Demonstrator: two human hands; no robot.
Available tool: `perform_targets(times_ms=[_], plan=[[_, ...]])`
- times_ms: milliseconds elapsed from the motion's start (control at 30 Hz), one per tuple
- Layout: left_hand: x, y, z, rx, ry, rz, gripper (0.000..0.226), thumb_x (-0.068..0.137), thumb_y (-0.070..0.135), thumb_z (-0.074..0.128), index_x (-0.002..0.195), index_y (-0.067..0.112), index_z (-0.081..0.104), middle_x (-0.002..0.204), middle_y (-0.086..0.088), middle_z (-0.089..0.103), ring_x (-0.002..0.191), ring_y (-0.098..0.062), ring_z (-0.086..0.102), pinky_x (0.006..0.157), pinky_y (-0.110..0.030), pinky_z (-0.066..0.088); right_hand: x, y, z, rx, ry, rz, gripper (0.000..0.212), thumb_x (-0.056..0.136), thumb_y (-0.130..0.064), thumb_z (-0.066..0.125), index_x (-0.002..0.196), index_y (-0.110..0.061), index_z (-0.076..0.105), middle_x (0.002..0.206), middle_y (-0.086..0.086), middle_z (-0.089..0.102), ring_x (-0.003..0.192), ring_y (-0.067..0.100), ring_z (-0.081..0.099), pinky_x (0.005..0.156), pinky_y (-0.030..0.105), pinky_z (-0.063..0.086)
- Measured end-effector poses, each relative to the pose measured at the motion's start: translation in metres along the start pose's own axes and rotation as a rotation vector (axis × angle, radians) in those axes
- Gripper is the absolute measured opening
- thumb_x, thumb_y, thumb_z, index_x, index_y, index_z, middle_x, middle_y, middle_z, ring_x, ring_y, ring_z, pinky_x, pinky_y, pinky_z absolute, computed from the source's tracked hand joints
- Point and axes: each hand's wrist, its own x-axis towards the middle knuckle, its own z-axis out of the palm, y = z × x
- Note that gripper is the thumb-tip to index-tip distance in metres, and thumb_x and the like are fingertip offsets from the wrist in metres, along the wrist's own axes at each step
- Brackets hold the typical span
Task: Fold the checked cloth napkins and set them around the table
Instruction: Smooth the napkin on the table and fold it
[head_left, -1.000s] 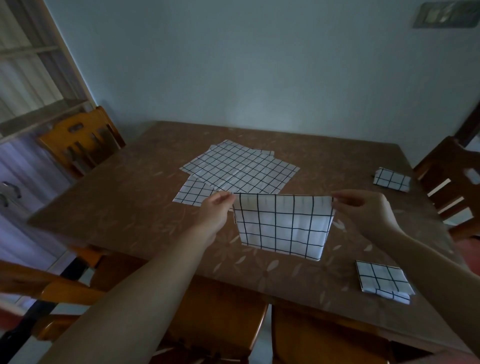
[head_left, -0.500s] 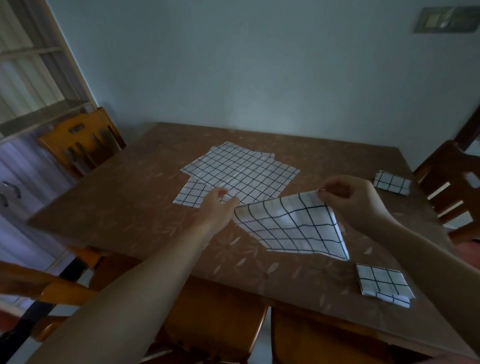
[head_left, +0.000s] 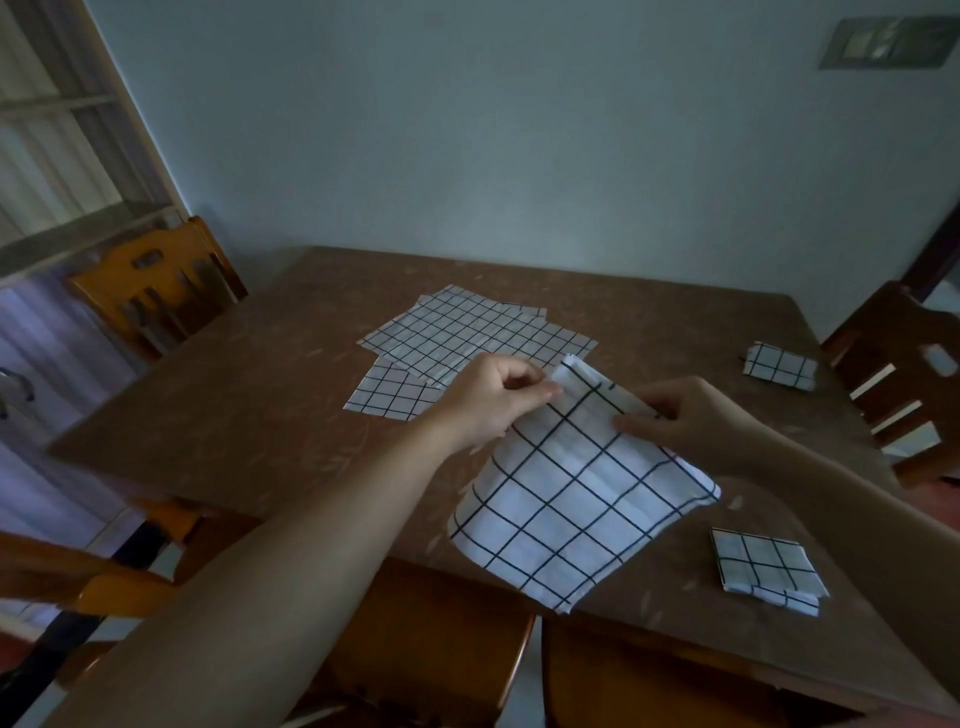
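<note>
A white napkin with a black check (head_left: 576, 488) hangs folded over the near part of the brown table (head_left: 260, 405). My left hand (head_left: 493, 397) pinches its top left corner and my right hand (head_left: 685, 415) pinches its top right edge, close together. A pile of flat unfolded checked napkins (head_left: 467, 338) lies in the middle of the table behind my hands. One small folded napkin (head_left: 763, 571) rests near the front right edge. Another folded napkin (head_left: 779, 366) sits at the right side.
A wooden chair (head_left: 156, 291) stands at the table's left side and another chair (head_left: 904, 374) at the right. Two chair seats (head_left: 441, 649) are tucked under the near edge. A pale wall runs behind the table.
My hands have come together, bringing the napkin's two upper corners close so it hangs folded narrower and tilted. Before, it was stretched wide between my hands.
</note>
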Motion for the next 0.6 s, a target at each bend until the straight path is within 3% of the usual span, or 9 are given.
perform_targets(times_ms=[67,167,267,333,400,467,533,600], plan=[[-0.001,-0.003,-0.003,-0.029,0.017,-0.010,0.013,0.087,0.038,0.070,0.080,0.028,0.071,0.082,-0.001,0.072,0.085,-0.032,0.068,0.074,-0.039,0.052,-0.003,0.002,0.000,-0.008,0.039,-0.023,0.014,0.088,-0.031,0.067,0.081,-0.020,0.074,0.057,0.008,0.056,0.047,0.008,0.041,0.047,0.018,0.033],[-0.002,-0.003,-0.003,-0.087,0.001,-0.016,0.016,0.086,0.038,0.070,0.088,0.023,0.071,0.086,-0.004,0.071,0.083,-0.017,0.065,0.078,-0.029,0.048,-0.001,0.001,0.000,-0.005,0.023,-0.041,0.020,0.092,-0.028,0.063,0.082,-0.015,0.074,0.053,-0.002,0.047,0.044,0.006,0.036,0.044,0.016,0.029],[-0.001,-0.004,0.000,-0.111,-0.015,-0.002,0.033,0.089,0.042,0.065,0.089,0.010,0.072,0.080,-0.024,0.063,0.072,-0.020,0.053,0.071,-0.034,0.043,-0.001,-0.002,0.000,-0.007,-0.044,-0.071,0.012,0.090,-0.030,0.065,0.084,-0.021,0.072,0.054,-0.005,0.054,0.046,0.009,0.044,0.048,0.019,0.036],[-0.002,-0.005,-0.003,-0.121,-0.015,-0.028,0.029,0.092,0.043,0.061,0.074,0.023,0.071,0.064,-0.011,0.050,0.065,-0.020,0.044,0.068,-0.032,0.039,-0.003,0.001,-0.003,-0.015,-0.069,-0.073,0.004,0.084,-0.034,0.072,0.083,-0.031,0.069,0.065,-0.001,0.065,0.053,0.017,0.055,0.054,0.023,0.044],[-0.002,-0.010,-0.006,-0.142,-0.017,-0.054,0.039,0.096,0.041,0.056,0.060,0.025,0.061,0.061,-0.004,0.038,0.063,-0.020,0.036,0.065,-0.029,0.034,-0.005,0.003,-0.005,-0.019,-0.046,-0.067,0.007,0.082,-0.036,0.073,0.079,-0.032,0.069,0.068,0.003,0.066,0.054,0.017,0.053,0.055,0.023,0.043],[-0.004,-0.014,-0.008,-0.174,-0.017,-0.075,0.036,0.098,0.039,0.053,0.071,0.017,0.062,0.067,0.000,0.046,0.067,-0.017,0.046,0.069,-0.023,0.033,-0.007,0.004,-0.007,0.012,-0.010,-0.061,0.010,0.082,-0.036,0.070,0.073,-0.032,0.069,0.059,-0.001,0.061,0.049,0.009,0.046,0.050,0.018,0.038],[-0.003,-0.016,-0.007,-0.211,-0.017,-0.105,0.020,0.096,0.039,0.056,0.086,0.026,0.067,0.084,0.015,0.063,0.084,0.001,0.057,0.081,-0.017,0.038,-0.007,0.004,-0.006,0.050,0.030,-0.048,0.013,0.081,-0.040,0.069,0.069,-0.035,0.069,0.055,-0.002,0.058,0.048,0.009,0.042,0.049,0.020,0.034],[-0.001,-0.018,-0.004,-0.192,0.014,-0.076,0.017,0.091,0.041,0.064,0.090,0.024,0.070,0.084,0.016,0.066,0.085,0.001,0.060,0.083,-0.022,0.044,-0.007,0.003,-0.005,0.070,0.065,-0.046,0.012,0.080,-0.041,0.070,0.069,-0.035,0.071,0.059,0.007,0.060,0.051,0.014,0.042,0.051,0.027,0.034]])
